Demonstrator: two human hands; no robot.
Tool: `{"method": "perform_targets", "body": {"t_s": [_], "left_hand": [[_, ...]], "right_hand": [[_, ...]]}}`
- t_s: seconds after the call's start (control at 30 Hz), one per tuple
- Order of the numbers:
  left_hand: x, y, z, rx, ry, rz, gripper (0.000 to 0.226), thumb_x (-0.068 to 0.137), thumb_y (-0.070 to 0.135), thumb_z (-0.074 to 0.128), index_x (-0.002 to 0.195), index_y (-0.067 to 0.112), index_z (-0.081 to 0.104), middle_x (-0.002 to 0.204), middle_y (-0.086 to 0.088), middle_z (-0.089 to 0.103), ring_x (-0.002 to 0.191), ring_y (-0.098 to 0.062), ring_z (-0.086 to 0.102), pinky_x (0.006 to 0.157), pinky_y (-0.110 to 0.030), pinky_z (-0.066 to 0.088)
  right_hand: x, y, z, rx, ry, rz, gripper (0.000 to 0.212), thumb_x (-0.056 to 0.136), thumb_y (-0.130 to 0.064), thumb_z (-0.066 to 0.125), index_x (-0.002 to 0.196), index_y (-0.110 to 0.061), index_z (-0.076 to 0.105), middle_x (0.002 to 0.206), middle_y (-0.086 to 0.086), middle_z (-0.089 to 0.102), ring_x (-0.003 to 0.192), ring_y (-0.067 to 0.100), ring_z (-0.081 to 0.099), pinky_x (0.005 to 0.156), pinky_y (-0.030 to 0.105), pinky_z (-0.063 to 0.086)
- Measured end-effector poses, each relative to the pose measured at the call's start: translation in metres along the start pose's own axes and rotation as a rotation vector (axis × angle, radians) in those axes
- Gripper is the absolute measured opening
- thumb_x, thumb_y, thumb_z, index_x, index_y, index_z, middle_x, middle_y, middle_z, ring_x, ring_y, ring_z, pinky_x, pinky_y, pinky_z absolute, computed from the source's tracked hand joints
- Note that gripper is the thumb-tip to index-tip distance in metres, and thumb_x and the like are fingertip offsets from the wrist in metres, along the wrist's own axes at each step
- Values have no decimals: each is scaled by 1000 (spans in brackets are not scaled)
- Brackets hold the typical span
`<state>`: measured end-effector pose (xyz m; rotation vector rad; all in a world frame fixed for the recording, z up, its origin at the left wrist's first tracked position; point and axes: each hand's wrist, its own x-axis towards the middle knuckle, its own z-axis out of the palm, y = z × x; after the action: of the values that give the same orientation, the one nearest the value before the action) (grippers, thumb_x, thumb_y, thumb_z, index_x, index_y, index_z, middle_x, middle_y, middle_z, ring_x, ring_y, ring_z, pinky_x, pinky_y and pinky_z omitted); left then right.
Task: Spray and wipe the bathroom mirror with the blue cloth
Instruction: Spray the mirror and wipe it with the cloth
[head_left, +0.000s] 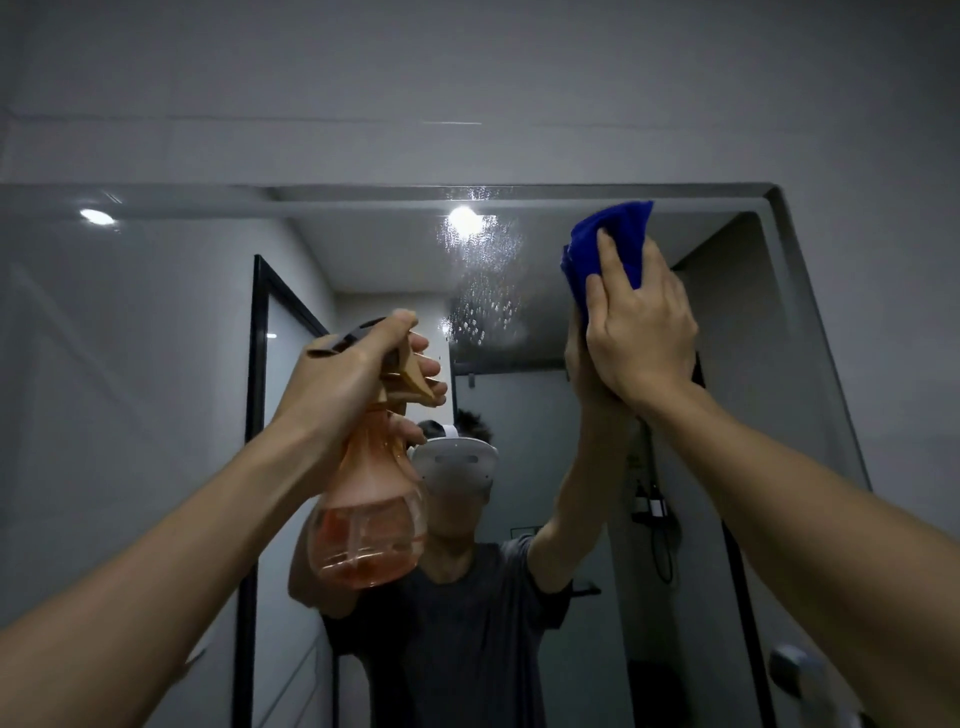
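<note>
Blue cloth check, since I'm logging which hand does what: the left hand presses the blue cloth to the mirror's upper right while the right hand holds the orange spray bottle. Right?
Not quite: the hands are swapped. In the head view the right hand presses the blue cloth to the mirror, and the left hand holds the orange spray bottle.

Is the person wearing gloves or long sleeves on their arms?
No. The left hand and right hand are bare, with no gloves, rings or watch showing. Both forearms are uncovered right down to the edge of the picture. The mirror reflection shows a dark grey short-sleeved T-shirt, its sleeves ending above the elbows.
</note>
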<state>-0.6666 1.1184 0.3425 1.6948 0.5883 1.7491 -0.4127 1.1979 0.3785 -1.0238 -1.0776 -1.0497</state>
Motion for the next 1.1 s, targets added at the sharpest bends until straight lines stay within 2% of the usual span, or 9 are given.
{"method": "perform_targets", "body": {"t_s": [0.13, 0.2, 0.27, 0.47, 0.63, 0.73, 0.83, 0.9, 1.1], "left_hand": [[-4, 8, -11, -11, 1, 32, 33, 91, 37, 66, 103, 6, 69, 97, -19, 76, 85, -32, 76, 42, -29, 54], [-7, 12, -17, 26, 16, 81, 32, 93, 37, 62, 104, 8, 68, 96, -15, 76, 83, -25, 77, 52, -36, 62], [-12, 16, -21, 65, 18, 124, 31, 95, 38, 56, 106, 10, 67, 95, -10, 76, 79, -17, 77, 60, -32, 61], [-17, 21, -18, 9, 9, 122, 37, 94, 39, 56, 111, 7, 64, 88, -8, 75, 78, -20, 76, 54, -29, 58], [-17, 15, -15, 16, 25, 111, 43, 83, 44, 61, 107, 8, 66, 88, -10, 75, 75, -19, 76, 51, -28, 59], [-12, 10, -14, 0, 27, 84, 36, 92, 37, 60, 107, 5, 67, 85, -10, 77, 70, -18, 76, 45, -24, 54], [-7, 6, -11, 3, 24, 76, 32, 95, 35, 58, 106, 6, 67, 79, -7, 78, 66, -17, 75, 42, -22, 53], [-3, 3, -10, -9, 16, 62, 31, 94, 36, 59, 105, 8, 67, 88, -12, 77, 69, -20, 76, 41, -23, 53], [8, 0, -8, -18, 2, 48, 34, 92, 38, 62, 106, 8, 68, 98, -16, 76, 84, -30, 76, 42, -26, 53]], "right_hand": [[21, -45, 10, 26, -33, -32, 50, 105, -39, 34, 153, -23, 35, 153, 15, 37, 138, 34, 38, 115, 51, 30], [13, -66, 14, 24, -52, -129, 49, 105, -40, 34, 151, -24, 37, 152, 15, 38, 137, 34, 39, 116, 51, 30], [0, -82, 16, 18, -79, -231, 49, 104, -41, 35, 150, -25, 39, 152, 15, 38, 139, 33, 39, 116, 52, 29], [-57, -76, 9, 37, -173, -592, 49, 102, -41, 42, 148, -26, 42, 154, 14, 39, 143, 30, 35, 119, 51, 25], [-46, -41, 2, 52, -191, -681, 50, 101, -42, 45, 148, -25, 44, 152, 14, 43, 139, 29, 42, 118, 49, 30], [-13, -20, 0, 46, -120, -588, 47, 102, -41, 42, 146, -25, 47, 148, 15, 47, 131, 32, 48, 114, 50, 34], [35, 4, -2, 26, -75, -313, 51, 101, -45, 36, 149, -27, 42, 145, 16, 46, 121, 38, 50, 102, 51, 44], [57, 16, 0, 33, -51, -134, 53, 103, -47, 31, 152, -28, 34, 146, 14, 41, 121, 38, 49, 98, 51, 45], [72, -20, 10, 52, -13, 86, 54, 104, -46, 31, 155, -27, 25, 152, 12, 33, 132, 34, 40, 108, 48, 37]]}}
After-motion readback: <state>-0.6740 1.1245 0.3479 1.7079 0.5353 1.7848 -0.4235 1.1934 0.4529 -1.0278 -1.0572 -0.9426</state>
